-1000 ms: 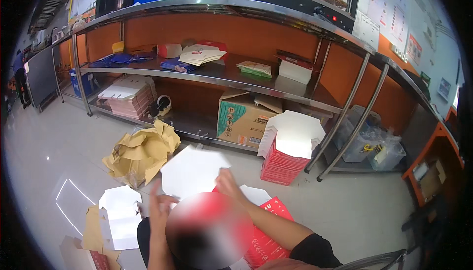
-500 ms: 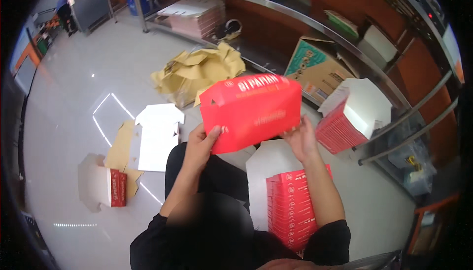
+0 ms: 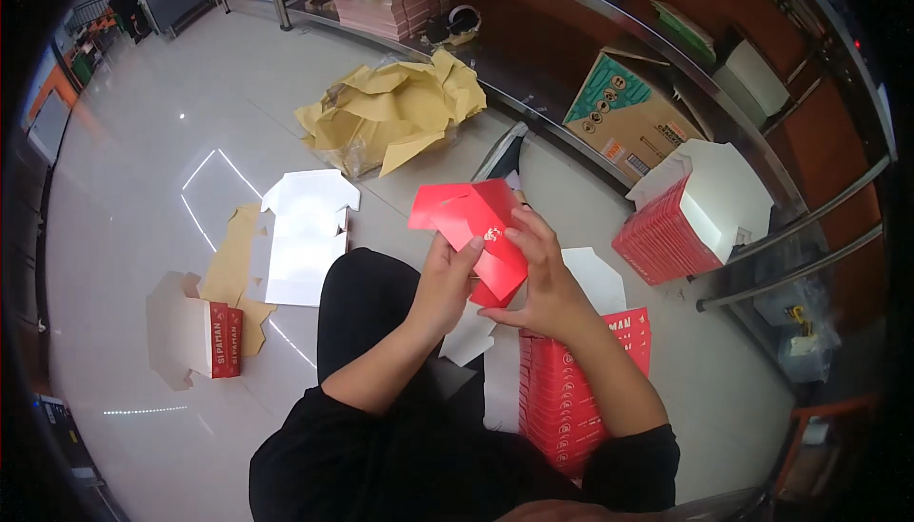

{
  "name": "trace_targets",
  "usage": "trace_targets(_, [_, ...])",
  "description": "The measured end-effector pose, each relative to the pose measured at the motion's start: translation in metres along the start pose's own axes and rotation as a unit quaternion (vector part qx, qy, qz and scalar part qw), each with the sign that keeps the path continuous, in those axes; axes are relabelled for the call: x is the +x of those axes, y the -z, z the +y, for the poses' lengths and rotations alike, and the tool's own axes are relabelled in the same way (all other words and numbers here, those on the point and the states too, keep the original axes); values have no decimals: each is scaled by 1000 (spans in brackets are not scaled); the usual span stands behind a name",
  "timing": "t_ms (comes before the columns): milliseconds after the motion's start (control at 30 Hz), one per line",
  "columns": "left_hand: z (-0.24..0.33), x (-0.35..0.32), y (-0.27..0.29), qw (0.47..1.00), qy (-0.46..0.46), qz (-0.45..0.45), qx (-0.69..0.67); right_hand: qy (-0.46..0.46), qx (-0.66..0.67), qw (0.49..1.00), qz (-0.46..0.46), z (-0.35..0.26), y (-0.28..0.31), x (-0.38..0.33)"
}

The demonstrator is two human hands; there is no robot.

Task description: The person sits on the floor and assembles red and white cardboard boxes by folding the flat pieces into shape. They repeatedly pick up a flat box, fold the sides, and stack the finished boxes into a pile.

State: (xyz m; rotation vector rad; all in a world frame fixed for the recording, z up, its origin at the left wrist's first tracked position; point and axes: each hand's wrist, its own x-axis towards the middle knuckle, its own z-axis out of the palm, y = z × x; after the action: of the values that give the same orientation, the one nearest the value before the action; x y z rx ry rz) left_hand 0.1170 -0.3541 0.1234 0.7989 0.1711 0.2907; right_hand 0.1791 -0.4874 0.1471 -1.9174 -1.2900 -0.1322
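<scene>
Between the hands is a red box point(image 3: 473, 215), its card probably light and fairly stiff but slick and easily creased, so it seems best held by the folded edges and sides, with little squeeze. The left hand point(image 3: 443, 286) grips its near left edge, thumb pressed on top; the right hand point(image 3: 549, 284), half-curled, grips the right side, fingers over the edge and thumb low, with a red pile point(image 3: 562, 398) below it

Left hand point(image 3: 444, 284) beside curled right hand point(image 3: 546, 279)
</scene>
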Motion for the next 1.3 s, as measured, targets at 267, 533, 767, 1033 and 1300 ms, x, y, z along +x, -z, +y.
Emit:
trace_targets(267, [28, 16, 10, 999, -7, -41, 5, -9, 255, 967, 7, 19, 6, -6])
trace_targets(533, [39, 20, 2, 996, -40, -81, 4, -130, 419, 889, 131, 15, 8, -8])
trace_targets(767, [21, 20, -2, 990, -111, -40, 77, -240, 390, 853, 251, -3, 12, -1])
trace_targets(1033, [25, 19, 21, 557, -659, 139, 485, -52, 190, 965, 176, 16, 13, -12])
trace_targets(1300, [59, -8, 32, 386, -674, 240, 582, 31, 145, 980, 134, -9, 11, -9])
